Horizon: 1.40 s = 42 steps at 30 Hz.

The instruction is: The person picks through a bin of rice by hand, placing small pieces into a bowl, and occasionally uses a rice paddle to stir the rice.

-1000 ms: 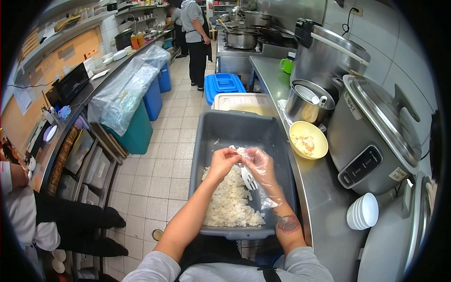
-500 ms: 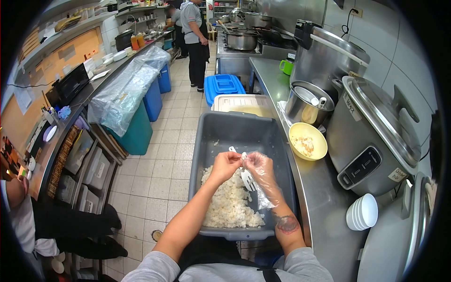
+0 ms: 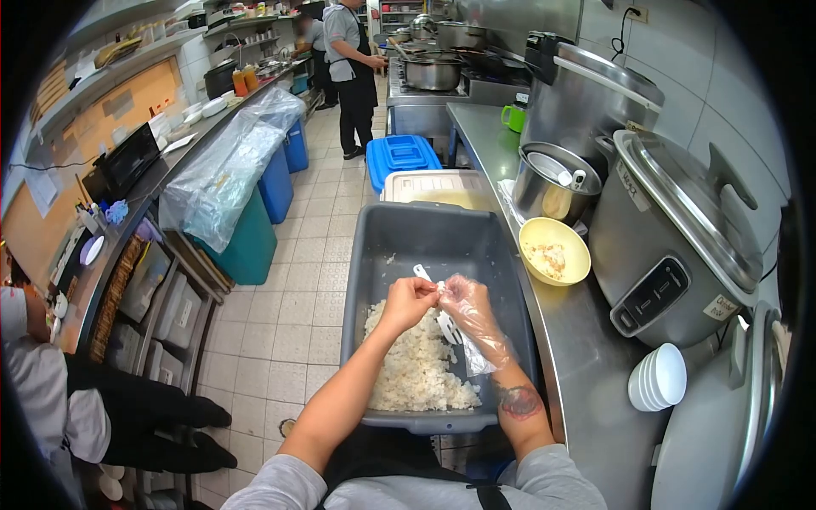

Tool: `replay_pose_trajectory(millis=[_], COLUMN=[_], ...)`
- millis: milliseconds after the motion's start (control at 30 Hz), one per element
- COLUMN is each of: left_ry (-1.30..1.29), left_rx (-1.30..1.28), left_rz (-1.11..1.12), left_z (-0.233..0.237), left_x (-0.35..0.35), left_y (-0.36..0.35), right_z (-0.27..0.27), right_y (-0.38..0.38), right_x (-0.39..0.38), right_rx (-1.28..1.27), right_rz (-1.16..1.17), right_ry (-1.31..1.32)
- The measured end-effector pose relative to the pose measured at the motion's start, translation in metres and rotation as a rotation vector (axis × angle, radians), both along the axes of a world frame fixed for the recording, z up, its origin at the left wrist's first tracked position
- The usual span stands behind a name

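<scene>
Over a grey plastic tub (image 3: pixel 399 223), my left hand (image 3: pixel 410 304) is bare, its fingertips pinched together. My right hand (image 3: pixel 466 297) wears a clear plastic glove, and its fingers are closed against the left fingertips. A tiny whitish bit shows where they meet; I cannot make out whether it is rice or bunched glove. Below them, a white slotted spatula (image 3: pixel 450 328) lies in the tub, partly hidden by the right hand, its handle end poking out beyond the fingers. Cooked white rice (image 3: pixel 416 378) is heaped in the near left part of the tub.
Along the steel counter (image 3: pixel 578 365) on the right stand a yellow bowl (image 3: pixel 554 251) with food scraps, a steel pot (image 3: pixel 535 200), large rice cookers (image 3: pixel 680 246) and stacked white bowls (image 3: pixel 659 378). Lidded bins (image 3: pixel 404 161) sit beyond the tub. A person (image 3: pixel 110 391) is at left, others farther back.
My hands stay together over the tub, barely moved. The person at left has shifted, with more of the body in view, and the standing person at the back now reaches a hand toward the stove.
</scene>
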<state>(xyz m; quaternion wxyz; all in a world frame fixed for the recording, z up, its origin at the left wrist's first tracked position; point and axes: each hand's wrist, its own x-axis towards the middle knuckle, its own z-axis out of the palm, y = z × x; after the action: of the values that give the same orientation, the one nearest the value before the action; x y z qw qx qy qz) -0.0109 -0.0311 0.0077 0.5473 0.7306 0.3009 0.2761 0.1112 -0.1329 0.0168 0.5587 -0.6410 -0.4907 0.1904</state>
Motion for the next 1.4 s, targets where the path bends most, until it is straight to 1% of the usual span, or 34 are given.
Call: replay_pose_trajectory(millis=[67,233,300,400,433,500,600,667,700,767,867,900,1000,1100,1200,1400], left_ry=[0.006,-0.009,-0.02,-0.158,-0.209,-0.31,-0.303,-0.243,-0.212,-0.192,-0.176,-0.172,-0.158,-0.118,-0.075,-0.009], left_rx=[0.004,-0.017,-0.031,-0.149,-0.23,-0.395,-0.366,-0.28,-0.238,-0.254,-0.256,-0.254,-0.249,-0.224,-0.202,-0.089], left_rz=[0.003,0.005,0.003,-0.005,-0.012,-0.025,-0.006,-0.001,0.0,-0.026,-0.047,-0.051,-0.058,-0.061,-0.053,-0.022], left_z=[0.003,0.002,0.001,-0.006,-0.006,-0.004,-0.009,-0.009,-0.008,-0.005,-0.006,-0.007,-0.008,-0.008,-0.002,-0.001], left_x=[-0.001,0.0,0.0,0.001,0.001,-0.002,-0.002,-0.001,-0.001,-0.001,-0.002,-0.002,-0.004,-0.004,-0.004,-0.004], left_y=[-0.002,-0.001,-0.001,0.003,0.004,0.005,0.011,0.01,0.008,0.004,0.005,0.006,0.01,0.009,0.006,0.002], right_z=[-0.007,0.003,0.005,-0.007,-0.013,-0.017,-0.02,-0.024,-0.02,-0.011,0.005,0.011,0.018,0.013,0.009,0.013], right_y=[0.001,-0.004,-0.002,0.006,0.009,0.012,0.016,0.018,0.017,0.012,0.001,-0.002,-0.004,-0.002,-0.001,-0.004], right_x=[0.003,-0.001,-0.004,0.003,0.007,0.013,0.02,0.023,0.021,0.016,0.004,0.003,-0.002,0.0,-0.001,-0.003], right_rx=[0.021,0.035,0.045,0.12,0.156,0.164,0.233,0.261,0.241,0.201,0.252,0.202,0.144,0.112,0.147,0.086], right_rz=[0.015,0.05,0.047,0.083,0.103,0.058,0.039,0.046,0.059,0.083,0.153,0.118,0.064,0.035,0.049,0.033], right_ry=[0.038,0.077,0.146,0.316,0.384,0.493,0.585,0.609,0.516,0.33,0.012,-0.099,-0.159,-0.191,-0.108,-0.14])
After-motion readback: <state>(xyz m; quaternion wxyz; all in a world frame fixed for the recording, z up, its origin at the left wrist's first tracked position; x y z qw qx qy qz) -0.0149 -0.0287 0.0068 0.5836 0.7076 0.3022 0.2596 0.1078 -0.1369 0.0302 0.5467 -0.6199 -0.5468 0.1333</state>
